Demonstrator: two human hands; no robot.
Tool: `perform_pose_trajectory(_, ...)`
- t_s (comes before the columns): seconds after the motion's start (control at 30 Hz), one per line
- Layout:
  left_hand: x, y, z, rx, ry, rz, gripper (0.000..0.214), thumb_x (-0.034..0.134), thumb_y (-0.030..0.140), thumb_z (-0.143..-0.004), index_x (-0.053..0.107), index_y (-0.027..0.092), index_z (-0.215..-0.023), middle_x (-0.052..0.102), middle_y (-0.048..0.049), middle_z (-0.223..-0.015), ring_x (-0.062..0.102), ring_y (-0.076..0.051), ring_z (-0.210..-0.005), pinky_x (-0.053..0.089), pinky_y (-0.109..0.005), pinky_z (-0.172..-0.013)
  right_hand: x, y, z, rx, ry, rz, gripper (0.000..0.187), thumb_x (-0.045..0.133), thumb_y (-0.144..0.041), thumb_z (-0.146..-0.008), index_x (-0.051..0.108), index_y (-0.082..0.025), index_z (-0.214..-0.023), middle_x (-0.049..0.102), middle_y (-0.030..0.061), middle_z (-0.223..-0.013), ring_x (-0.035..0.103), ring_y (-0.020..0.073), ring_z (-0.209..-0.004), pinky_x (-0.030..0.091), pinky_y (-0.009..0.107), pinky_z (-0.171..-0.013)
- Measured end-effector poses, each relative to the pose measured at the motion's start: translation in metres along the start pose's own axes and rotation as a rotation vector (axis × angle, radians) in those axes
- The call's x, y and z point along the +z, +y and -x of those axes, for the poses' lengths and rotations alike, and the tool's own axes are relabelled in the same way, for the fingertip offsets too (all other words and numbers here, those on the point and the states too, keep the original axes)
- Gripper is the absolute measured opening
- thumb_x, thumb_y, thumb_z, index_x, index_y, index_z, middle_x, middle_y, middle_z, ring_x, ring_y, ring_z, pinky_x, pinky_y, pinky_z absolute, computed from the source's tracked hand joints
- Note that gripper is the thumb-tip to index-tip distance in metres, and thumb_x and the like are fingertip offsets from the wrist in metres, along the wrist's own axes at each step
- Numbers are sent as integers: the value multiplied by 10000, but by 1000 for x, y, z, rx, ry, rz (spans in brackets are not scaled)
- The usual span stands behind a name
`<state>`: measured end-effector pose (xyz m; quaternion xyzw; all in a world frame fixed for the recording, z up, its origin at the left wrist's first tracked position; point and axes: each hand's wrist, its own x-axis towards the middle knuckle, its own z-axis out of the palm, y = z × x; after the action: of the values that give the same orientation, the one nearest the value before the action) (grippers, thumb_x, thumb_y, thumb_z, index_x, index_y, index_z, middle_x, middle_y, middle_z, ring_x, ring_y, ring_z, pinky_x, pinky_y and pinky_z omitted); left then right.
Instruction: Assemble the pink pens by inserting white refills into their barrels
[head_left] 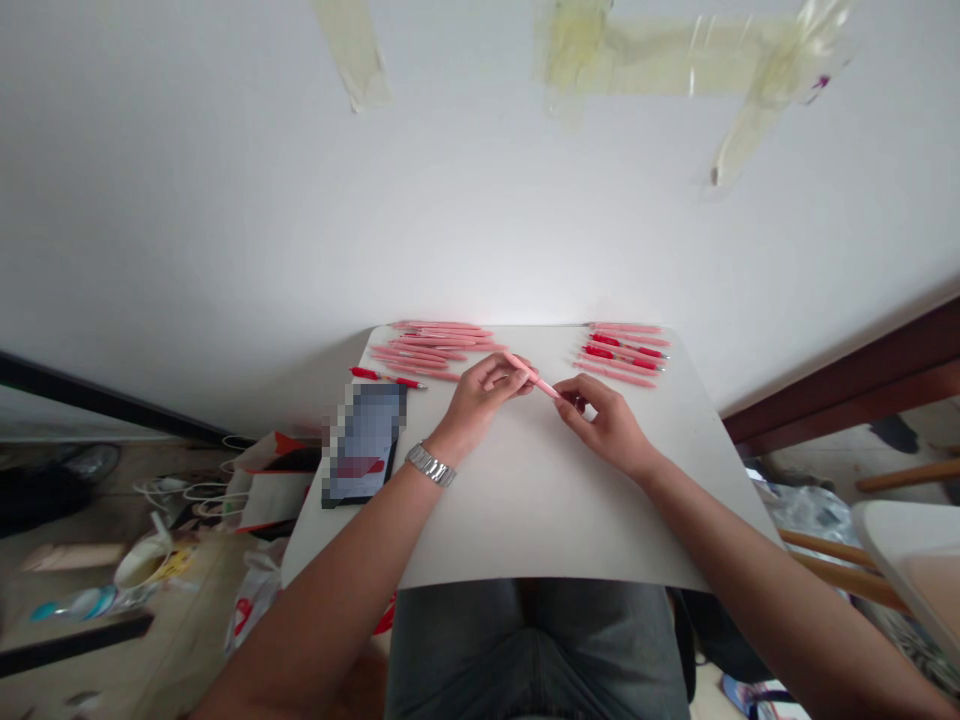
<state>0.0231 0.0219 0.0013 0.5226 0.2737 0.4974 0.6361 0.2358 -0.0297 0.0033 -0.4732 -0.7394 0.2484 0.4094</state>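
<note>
Pink pen (546,387), one: lay aslant above the middle of the table (540,510), between both hands. Left hand (484,393): pinched the barrel between thumb and fingers, seemingly to steady it. Right hand (606,425): gripped the lower end with thumb and fingertips, a hold that would suit turning or pulling; which, could not be told.

Left pens (431,345), pink, many: lay in a loose overlapping heap at the far edge, probably set back to give the forearms room. Red pen (388,378), one: lay just in front of that heap.

Right pens (622,352), pink with two red: lay roughly side by side, spaced more neatly, perhaps kept as a separate lot.

Phone (365,445), one: lay by the left edge, screen up, presumably for easy viewing.
</note>
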Motion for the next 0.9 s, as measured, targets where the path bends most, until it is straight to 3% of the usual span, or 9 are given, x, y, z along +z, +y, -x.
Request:
perform_pose_trajectory(0.3,1,0,0,-6,15,16,261,818,412,-883,739,190,-997,724,-69,-1077,691,-208,-1072,584,-375,-986,4,8,2,33,47,-77,267,598,-413,-1032,634,-250,-1240,673,36,-903,615,190,-783,518,344,-720)
perform_pose_trajectory(0.57,3,2,0,18,36,7,267,834,421,-862,720,189,-929,690,-48,-1009,679,-192,-1025,578,-362,-955,3,9,0,20,22,-83,244,551,-447,-1059,633,-241,-1161,692,63,-992,608,188,-806,496,337,-718)
perform_pose_trajectory(0.77,1,0,-1,19,52,-6,266,828,411,-870,707,185,-937,703,-49,-993,672,-177,-998,578,-351,-946,3,10,0,10,36,-63,238,682,-401,-983,650,-239,-1155,673,41,-947,571,176,-761,503,335,-716)
perform_pose_trajectory(0.9,1,1,-1,2,37,-14,279,840,419,-857,710,181,-921,715,-50,-984,681,-176,-972,578,-358,-949,2,9,0,10,46,-37,222,662,-404,-990,667,-237,-1136,676,38,-917,568,173,-736,512,339,-704)
